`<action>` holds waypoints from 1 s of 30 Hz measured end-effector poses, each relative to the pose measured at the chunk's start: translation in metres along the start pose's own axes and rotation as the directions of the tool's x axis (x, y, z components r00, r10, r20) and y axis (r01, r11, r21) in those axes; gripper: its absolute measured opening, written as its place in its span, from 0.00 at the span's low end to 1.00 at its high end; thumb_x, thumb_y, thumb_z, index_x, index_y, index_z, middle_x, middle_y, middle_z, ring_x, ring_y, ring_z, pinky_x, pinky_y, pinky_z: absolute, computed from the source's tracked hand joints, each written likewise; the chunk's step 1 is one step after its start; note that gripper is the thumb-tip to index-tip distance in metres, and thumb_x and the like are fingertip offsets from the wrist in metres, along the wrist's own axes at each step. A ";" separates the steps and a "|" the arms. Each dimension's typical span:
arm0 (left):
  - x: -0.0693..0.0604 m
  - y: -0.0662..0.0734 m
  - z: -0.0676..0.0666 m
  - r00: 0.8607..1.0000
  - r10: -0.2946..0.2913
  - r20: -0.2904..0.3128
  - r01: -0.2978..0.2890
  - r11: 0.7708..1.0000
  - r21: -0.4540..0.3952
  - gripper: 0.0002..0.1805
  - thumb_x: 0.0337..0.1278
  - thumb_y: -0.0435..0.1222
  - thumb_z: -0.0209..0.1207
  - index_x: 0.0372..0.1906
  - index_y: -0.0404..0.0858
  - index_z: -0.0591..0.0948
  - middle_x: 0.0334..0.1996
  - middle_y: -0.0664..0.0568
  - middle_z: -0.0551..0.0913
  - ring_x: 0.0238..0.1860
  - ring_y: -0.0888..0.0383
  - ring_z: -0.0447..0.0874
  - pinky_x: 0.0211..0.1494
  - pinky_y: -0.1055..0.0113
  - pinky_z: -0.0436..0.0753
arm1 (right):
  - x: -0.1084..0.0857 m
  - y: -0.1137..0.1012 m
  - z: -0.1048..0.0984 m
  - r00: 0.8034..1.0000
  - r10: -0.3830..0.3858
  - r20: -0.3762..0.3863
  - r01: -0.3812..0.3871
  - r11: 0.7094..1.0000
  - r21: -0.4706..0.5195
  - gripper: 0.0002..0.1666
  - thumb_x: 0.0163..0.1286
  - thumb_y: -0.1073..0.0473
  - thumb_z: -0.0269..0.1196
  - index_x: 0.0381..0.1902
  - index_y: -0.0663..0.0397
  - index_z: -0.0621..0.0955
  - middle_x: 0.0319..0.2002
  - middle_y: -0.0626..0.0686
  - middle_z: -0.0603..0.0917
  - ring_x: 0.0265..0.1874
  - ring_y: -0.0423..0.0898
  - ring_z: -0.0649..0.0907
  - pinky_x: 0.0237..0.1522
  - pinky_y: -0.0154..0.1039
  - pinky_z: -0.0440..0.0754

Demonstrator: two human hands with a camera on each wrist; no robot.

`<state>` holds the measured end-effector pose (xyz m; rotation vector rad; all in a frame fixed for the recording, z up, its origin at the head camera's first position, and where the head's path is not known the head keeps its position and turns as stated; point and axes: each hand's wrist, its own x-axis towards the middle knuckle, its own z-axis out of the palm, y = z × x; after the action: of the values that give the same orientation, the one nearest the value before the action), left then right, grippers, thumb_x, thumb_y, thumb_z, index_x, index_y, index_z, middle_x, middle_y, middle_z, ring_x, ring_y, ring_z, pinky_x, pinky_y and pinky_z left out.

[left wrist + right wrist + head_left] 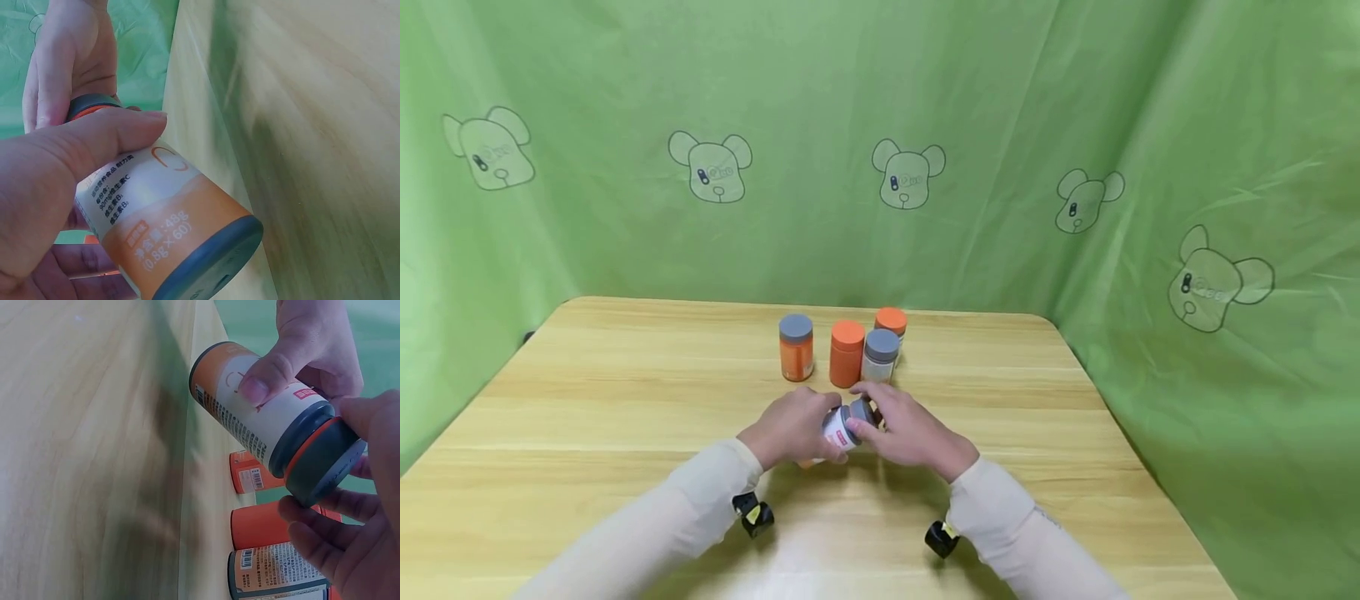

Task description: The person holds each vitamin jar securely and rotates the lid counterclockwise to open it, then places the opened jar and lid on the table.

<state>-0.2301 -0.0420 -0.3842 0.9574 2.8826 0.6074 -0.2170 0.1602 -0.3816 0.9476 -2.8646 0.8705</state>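
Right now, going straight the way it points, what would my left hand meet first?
Probably your right hand, which grips the dark grey round lid of the white-and-orange cylindrical bottle; depth is unclear.

ok so I count three gray-capped bottles (837, 430) (797, 358) (877, 367) plus two orange-capped bottles (846, 364) (891, 318), making five altogether: four upright, one tilted. Then there's one wood-look counter (1022, 383), two black wrist cameras (758, 518) (941, 540), two pale sleeves (677, 508) (1003, 517) and, yep, a full five cartoon animal faces (497, 154) (718, 172) (905, 179) (1081, 207) (1204, 285) lol
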 end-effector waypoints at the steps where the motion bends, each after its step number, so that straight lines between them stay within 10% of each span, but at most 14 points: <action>1: 0.001 0.000 0.000 1.000 -0.001 -0.003 0.001 1.000 0.002 0.28 0.32 0.50 0.77 0.39 0.40 0.79 0.24 0.58 0.76 0.23 0.61 0.74 0.25 0.68 0.75 | 0.000 0.000 0.000 1.000 -0.002 -0.002 0.002 1.000 0.007 0.30 0.70 0.49 0.60 0.65 0.55 0.69 0.57 0.57 0.76 0.52 0.51 0.77 0.53 0.49 0.75; 30: 0.009 -0.003 -0.005 0.999 -0.050 0.001 0.050 0.998 -0.024 0.29 0.34 0.49 0.76 0.43 0.39 0.80 0.27 0.55 0.77 0.25 0.59 0.75 0.27 0.65 0.76 | 0.011 -0.002 0.002 0.997 0.070 -0.029 -0.070 0.997 -0.015 0.27 0.71 0.48 0.58 0.61 0.57 0.71 0.51 0.54 0.77 0.46 0.48 0.77 0.49 0.45 0.76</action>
<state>-0.2395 -0.0404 -0.3800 0.8795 2.8818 0.6363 -0.2246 0.1517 -0.3802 0.8309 -2.8917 0.8570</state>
